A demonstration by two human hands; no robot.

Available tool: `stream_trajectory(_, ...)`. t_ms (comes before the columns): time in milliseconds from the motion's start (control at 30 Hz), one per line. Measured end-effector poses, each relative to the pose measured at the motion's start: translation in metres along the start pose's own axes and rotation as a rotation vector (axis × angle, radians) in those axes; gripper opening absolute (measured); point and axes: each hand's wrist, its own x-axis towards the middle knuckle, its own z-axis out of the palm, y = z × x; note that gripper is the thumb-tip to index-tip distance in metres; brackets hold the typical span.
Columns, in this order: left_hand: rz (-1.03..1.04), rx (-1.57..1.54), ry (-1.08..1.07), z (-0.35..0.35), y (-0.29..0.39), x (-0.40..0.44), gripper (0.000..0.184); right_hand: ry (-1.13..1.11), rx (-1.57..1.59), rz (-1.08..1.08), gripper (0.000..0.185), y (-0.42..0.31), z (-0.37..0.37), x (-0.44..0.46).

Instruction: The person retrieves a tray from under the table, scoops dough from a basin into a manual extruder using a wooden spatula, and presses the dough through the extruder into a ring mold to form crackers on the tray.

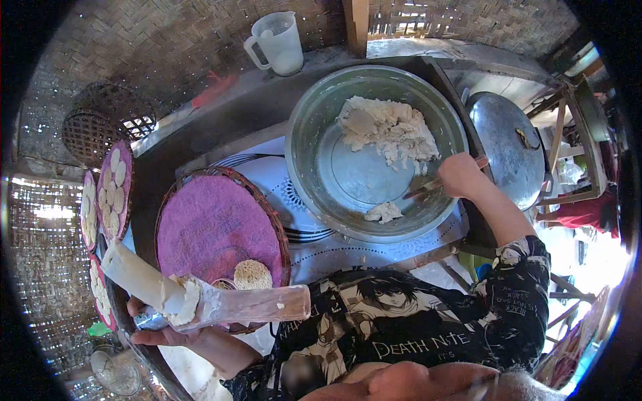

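My right hand (460, 175) is closed round the handle of a wooden spatula (422, 190), its blade low inside a large metal basin (299, 154). Crumbly pale dough (391, 130) lies at the basin's far side, and a small lump (383, 212) lies near the spatula. At the lower left, my left hand (164, 331) grips a long clear press tube (254, 306) smeared with dough, with a whitish cylinder at its left end. Beneath the tube is a round tray with purple cloth (214, 220), bearing a round textured dough piece (253, 275).
A plastic jug (278, 43) stands on the far ledge. Trays of pale rounds (114, 190) lean at the left below a woven basket (93, 127). A metal lid (506, 150) is right of the basin. Part of another person (582, 215) shows at the far right.
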Motion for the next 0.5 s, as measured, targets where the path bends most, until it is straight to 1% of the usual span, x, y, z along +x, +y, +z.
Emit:
stream_trajectory(67, -0.011, 0.04, 0.0, 0.0, 0.0, -0.001, 0.047, -0.045, 0.028, -0.038, 0.015, -0.009, 0.003, 0.003)
stream_trajectory(167, 0.013, 0.013, 0.012, -0.002, 0.001, -0.002, 0.046, -0.101, 0.067, -0.061, 0.017, -0.021, 0.006, 0.005)
stream_trajectory(267, 0.007, 0.014, 0.013, -0.004, 0.002, -0.004, 0.046, -0.032, 0.121, -0.083, 0.019, -0.029, 0.017, 0.005)
stream_trajectory(367, -0.01, -0.004, -0.008, -0.005, -0.001, -0.004, 0.045, -0.03, 0.182, -0.063, 0.02, -0.045, 0.023, 0.006)
stream_trajectory(467, -0.022, 0.003, -0.029, -0.007, 0.001, -0.003, 0.045, -0.084, 0.234, -0.004, 0.02, -0.061, 0.033, 0.017)
stream_trajectory(500, -0.017, 0.004, -0.038, -0.007, 0.001, -0.002, 0.045, -0.048, 0.252, -0.026, 0.02, -0.063, 0.036, 0.021)
